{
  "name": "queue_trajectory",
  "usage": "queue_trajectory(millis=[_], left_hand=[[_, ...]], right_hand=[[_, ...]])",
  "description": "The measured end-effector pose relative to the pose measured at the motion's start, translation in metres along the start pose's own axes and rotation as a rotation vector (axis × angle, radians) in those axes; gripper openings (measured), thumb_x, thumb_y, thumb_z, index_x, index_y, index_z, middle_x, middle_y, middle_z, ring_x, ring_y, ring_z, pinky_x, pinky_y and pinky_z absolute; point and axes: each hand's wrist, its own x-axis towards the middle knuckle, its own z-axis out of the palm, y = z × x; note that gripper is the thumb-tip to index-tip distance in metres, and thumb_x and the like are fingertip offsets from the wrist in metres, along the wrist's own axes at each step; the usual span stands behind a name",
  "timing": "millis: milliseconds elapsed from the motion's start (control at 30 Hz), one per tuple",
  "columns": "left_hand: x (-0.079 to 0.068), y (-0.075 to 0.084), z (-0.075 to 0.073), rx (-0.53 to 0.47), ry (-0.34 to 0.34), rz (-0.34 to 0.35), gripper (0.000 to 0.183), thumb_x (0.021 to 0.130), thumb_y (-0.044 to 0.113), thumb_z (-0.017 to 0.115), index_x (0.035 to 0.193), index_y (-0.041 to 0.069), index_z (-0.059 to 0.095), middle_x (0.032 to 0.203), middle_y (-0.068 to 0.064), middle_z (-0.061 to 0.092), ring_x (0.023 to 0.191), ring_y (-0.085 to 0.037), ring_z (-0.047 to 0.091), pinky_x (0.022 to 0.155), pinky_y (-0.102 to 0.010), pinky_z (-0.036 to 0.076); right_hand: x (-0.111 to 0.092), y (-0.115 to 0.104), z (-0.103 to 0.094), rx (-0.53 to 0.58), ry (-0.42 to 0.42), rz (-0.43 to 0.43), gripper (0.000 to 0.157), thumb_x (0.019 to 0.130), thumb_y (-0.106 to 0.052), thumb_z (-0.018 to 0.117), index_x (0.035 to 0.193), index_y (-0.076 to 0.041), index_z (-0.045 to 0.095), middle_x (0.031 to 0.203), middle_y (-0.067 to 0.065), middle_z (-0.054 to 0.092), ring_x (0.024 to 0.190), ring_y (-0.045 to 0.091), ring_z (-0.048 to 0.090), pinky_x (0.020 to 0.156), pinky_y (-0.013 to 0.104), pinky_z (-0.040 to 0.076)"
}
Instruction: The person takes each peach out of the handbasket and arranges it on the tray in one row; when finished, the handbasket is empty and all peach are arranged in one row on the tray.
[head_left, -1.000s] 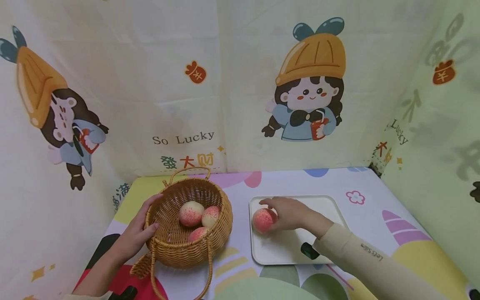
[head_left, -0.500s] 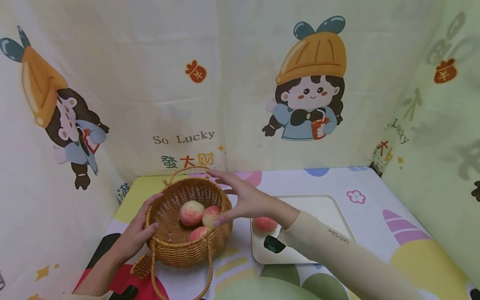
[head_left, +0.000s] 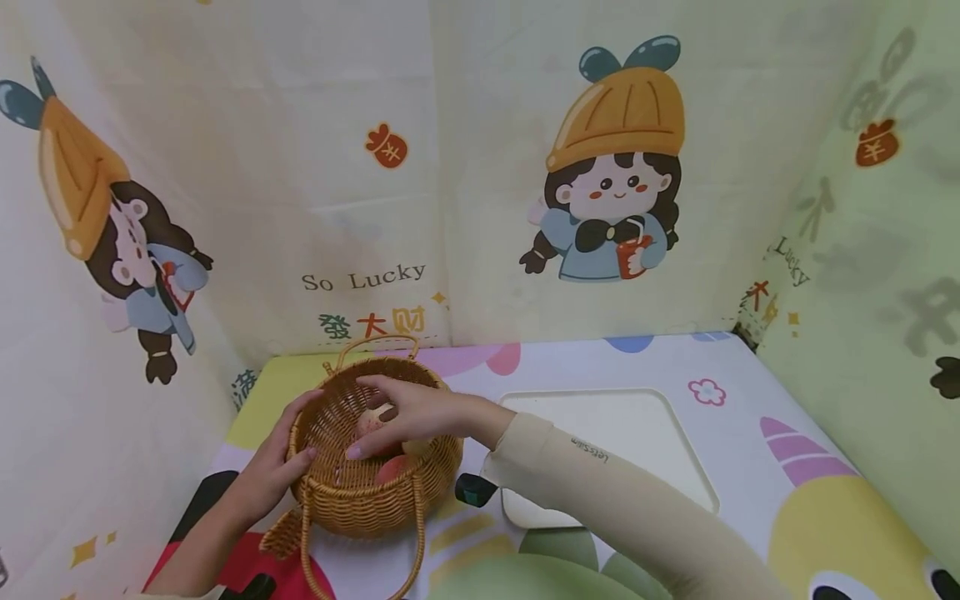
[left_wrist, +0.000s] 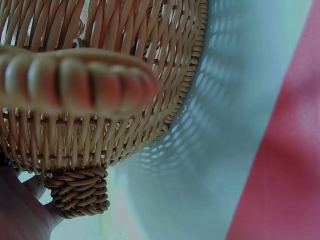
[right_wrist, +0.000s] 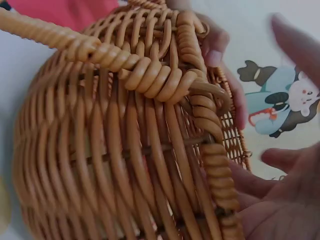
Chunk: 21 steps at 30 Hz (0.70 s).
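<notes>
The round wicker basket (head_left: 360,512) stands tilted toward me, and several pink-speckled cream peaches (head_left: 395,469) lie inside. My left hand (head_left: 262,467) grips its left rim, thumb hooked over the edge. Over the basket's mouth is my right hand (head_left: 420,414), reaching in with thumb and fingers spread apart. Another peach (head_left: 372,422) shows between that thumb and the forefinger. The right wrist view has the same spread right hand (right_wrist: 280,210) beside the woven rim (right_wrist: 217,175). Part of the fruit is hidden under the right hand.
A white rectangular tray (head_left: 637,433) lies right of the basket, its left part hidden by my right sleeve (head_left: 555,462). One basket handle (head_left: 420,533) hangs toward me; another (head_left: 378,339) stands at the back. Printed cloth walls (head_left: 480,208) enclose the table.
My right hand has left the peach on the tray and moved left, fingers spread, over the rim into the basket. The sleeve now covers that peach's spot. My left hand has stayed put.
</notes>
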Motion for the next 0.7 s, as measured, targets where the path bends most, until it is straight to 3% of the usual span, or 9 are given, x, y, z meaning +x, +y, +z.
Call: queue_trajectory(millis=[200,300,400,467,633,700], left_hand=[[-0.001,0.0,0.0,-0.008,0.001,0.0,0.075,0.094,0.015,0.056,0.16,0.02,0.019,0.157,-0.021,0.022,0.128,-0.061,0.039,0.076,-0.055,0.058],[-0.001,0.001,0.0,-0.007,-0.003,-0.002,0.075,0.095,0.013,0.055,0.16,0.02,0.019,0.158,-0.021,0.022,0.128,-0.06,0.039,0.077,-0.053,0.059],[-0.002,0.0,0.001,0.001,-0.005,-0.002,0.075,0.095,0.011,0.055,0.16,0.019,0.019,0.158,-0.021,0.021,0.129,-0.059,0.039,0.078,-0.049,0.058],[-0.002,0.0,0.002,0.012,-0.006,-0.001,0.074,0.096,0.011,0.054,0.161,0.02,0.019,0.159,-0.02,0.021,0.13,-0.058,0.038,0.079,-0.047,0.057],[-0.001,0.0,0.002,0.019,-0.008,0.01,0.074,0.096,0.01,0.053,0.161,0.02,0.019,0.158,-0.021,0.021,0.129,-0.056,0.039,0.079,-0.047,0.056],[0.0,0.001,0.001,0.024,-0.005,0.015,0.075,0.095,0.009,0.053,0.16,0.019,0.019,0.158,-0.021,0.022,0.129,-0.056,0.04,0.079,-0.046,0.057]], right_hand=[[0.013,-0.006,0.005,-0.075,-0.115,0.133,0.087,0.084,-0.033,0.083,0.157,-0.024,0.036,0.14,0.007,0.056,0.1,0.014,0.061,0.081,0.037,0.055],[0.017,-0.007,0.008,-0.208,-0.157,0.148,0.078,0.083,-0.033,0.084,0.151,-0.02,0.046,0.136,0.003,0.06,0.103,0.012,0.061,0.085,0.03,0.052],[0.023,-0.005,0.014,-0.401,-0.194,0.126,0.067,0.085,-0.033,0.082,0.143,-0.014,0.055,0.131,-0.002,0.061,0.117,0.005,0.055,0.093,0.019,0.045],[0.027,-0.003,0.02,-0.515,-0.207,0.127,0.06,0.087,-0.032,0.081,0.139,-0.013,0.059,0.126,-0.005,0.061,0.115,0.004,0.054,0.093,0.017,0.043],[0.033,-0.002,0.033,-0.755,-0.223,0.191,0.038,0.092,-0.025,0.072,0.13,-0.024,0.069,0.121,-0.013,0.064,0.105,0.002,0.054,0.089,0.017,0.042],[0.033,-0.003,0.036,-0.801,-0.24,0.218,0.034,0.094,-0.022,0.068,0.127,-0.029,0.071,0.125,-0.015,0.063,0.106,0.002,0.053,0.091,0.019,0.041]])
